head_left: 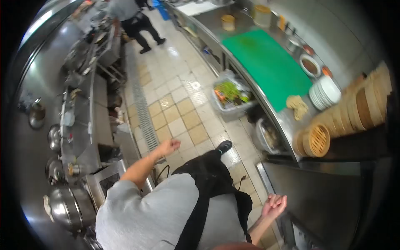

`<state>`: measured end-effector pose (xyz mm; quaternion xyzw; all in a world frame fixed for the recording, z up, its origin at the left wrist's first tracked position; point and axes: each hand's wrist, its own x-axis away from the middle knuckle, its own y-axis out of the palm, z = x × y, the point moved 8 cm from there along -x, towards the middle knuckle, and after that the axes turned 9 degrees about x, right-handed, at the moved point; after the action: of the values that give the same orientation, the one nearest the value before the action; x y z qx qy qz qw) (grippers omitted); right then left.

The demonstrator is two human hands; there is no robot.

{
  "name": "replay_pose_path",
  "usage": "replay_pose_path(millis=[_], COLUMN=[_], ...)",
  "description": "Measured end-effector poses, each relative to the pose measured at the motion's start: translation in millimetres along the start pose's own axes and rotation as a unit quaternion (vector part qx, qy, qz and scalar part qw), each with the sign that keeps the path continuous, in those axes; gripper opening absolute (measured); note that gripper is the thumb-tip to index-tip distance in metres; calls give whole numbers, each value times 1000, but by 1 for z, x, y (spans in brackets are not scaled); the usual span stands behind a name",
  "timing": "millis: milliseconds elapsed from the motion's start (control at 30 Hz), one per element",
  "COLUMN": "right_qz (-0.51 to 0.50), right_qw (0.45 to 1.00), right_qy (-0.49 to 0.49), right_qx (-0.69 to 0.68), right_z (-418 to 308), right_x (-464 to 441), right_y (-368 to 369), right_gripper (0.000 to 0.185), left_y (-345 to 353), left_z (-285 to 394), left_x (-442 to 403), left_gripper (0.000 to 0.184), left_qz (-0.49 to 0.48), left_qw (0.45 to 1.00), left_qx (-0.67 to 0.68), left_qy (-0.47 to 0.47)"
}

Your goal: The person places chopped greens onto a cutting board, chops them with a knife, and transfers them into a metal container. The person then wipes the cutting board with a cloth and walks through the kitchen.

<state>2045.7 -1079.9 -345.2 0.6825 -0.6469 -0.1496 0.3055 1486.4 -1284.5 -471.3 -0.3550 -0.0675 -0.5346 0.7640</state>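
Fingers of our left hand (168, 148) are loosely curled above the tiled floor (205, 105), by the near end of the drain grate (143, 114); we cannot tell how fully they close. Our right hand (274, 205) has its fingers bent in toward the palm, again closed to a degree we cannot make out, and is nearest the steel unit (312, 181), just beside it in view; whether it touches, we cannot tell. One shoe (224, 146) of ours shows on the tiles between the two hands. Beyond the steel unit runs the worktop (289, 120), with a green board (271, 68) lying flat, a crumpled cloth (297, 106) at the board's near corner, stacked plates (325, 93) near the wall and bamboo steamers (318, 140) at the near end. Against its front, a bin (231, 113) holds greens, and a second bin (258, 135) is nearer us. At our left we have a large pot (62, 206); farther up the aisle stands another person (135, 25).
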Motion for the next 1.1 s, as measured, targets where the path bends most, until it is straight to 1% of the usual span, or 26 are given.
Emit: replay_pose_path(millis=[33, 67, 100, 133, 167, 233, 267, 333, 367, 433, 467, 500, 533, 600, 633, 700, 733, 800, 833, 900, 933, 967, 1000, 1033, 1067, 1100], right_qz=[16, 3, -32, -66, -77, -46, -54, -56, -51, -108, -112, -115, -118, -178, -189, -278, -291, -285, -288, -285, -276, -277, -258, -240, -236, -243], right_qw=[999, 999, 997, 993, 992, 994, 991, 990, 988, 976, 956, 930, 932, 870, 860, 849, 843, 846, 844, 845, 850, 847, 847, 845, 849, 846], right_qy=[0, -1, -8, -17, -18, -21, -28, 18, 42, 126, 176, 222, 211, 252, 260, 198, 180, 167, 161, 179, 194, 198, 228, 259, 285, 288], right_qx=[50, 42, 70, 101, 103, 93, 117, 127, 139, 141, 208, 271, 271, 385, 397, 402, 414, 418, 423, 415, 405, 407, 405, 402, 377, 377], right_z=[-3, -4, -5, -4, 1, 11, 26, 70, 96, 153, 182, 213, 235, 275, 294, 335, 343, 360, 367, 391, 405, 418, 434, 448, 460, 469], right_x=[-10, -17, -25, -29, -32, -34, -38, -39, -36, -27, -19, -19, -25, -28, -41, -68, -79, -103, -113, -130, -137, -142, -148, -153, -156, -162], right_y=[4, 9, 18, 33, 50, 84, 97, 121, 136, 181, 198, 220, 253, 306, 324, 374, 402, 445, 461, 476, 477, 476, 469, 464, 463, 465], right_gripper=[43, 43, 42, 42, 42, 41, 39, 29, 25, 12, 7, 8, 8, 13, 13, 14, 14, 12, 11, 10, 10, 10, 10, 11, 12, 12], left_y=[-2, 4, 4, 2, -2, -14, -16, -30, -30, -56, -59, -74, -102, -128, -142, -206, -223, -253, -271, -300, -318, -333, -346, -356, -371, -386], left_z=[-18, -82, -146, -165, -174, -198, -202, -230, -242, -268, -297, -319, -316, -304, -285, -250, -259, -263, -265, -267, -255, -238, -229, -230, -231, -231], left_x=[36, 64, 83, 110, 135, 168, 158, 161, 162, 135, 124, 101, 75, 66, 61, 47, 44, 13, -1, -27, -35, -42, -54, -69, -88, -106], left_gripper=[35, 33, 35, 36, 38, 38, 38, 35, 35, 31, 33, 35, 35, 35, 35, 31, 31, 30, 30, 35, 35, 35, 35, 35, 35, 35], left_qz=[5, 22, 5, -18, -42, -38, -34, 45, 41, 129, 127, 131, 134, 144, 147, 188, 192, 225, 230, 199, 198, 186, 176, 179, 209, 238], left_qw=[999, 994, 996, 986, 972, 973, 976, 956, 956, 952, 960, 966, 968, 962, 959, 955, 953, 958, 957, 963, 962, 954, 942, 940, 950, 955], left_qx=[2, 36, -67, -133, -196, -114, -100, -36, -24, 73, 41, 7, 11, -6, 9, 31, 27, 85, 86, 46, 49, 111, 172, 176, 126, 75], left_qy=[-41, -103, -66, -95, -125, -195, -191, -289, -291, -269, -248, -224, -214, -230, -243, -227, -231, -155, -155, -177, -182, -206, -228, -231, -196, -162])
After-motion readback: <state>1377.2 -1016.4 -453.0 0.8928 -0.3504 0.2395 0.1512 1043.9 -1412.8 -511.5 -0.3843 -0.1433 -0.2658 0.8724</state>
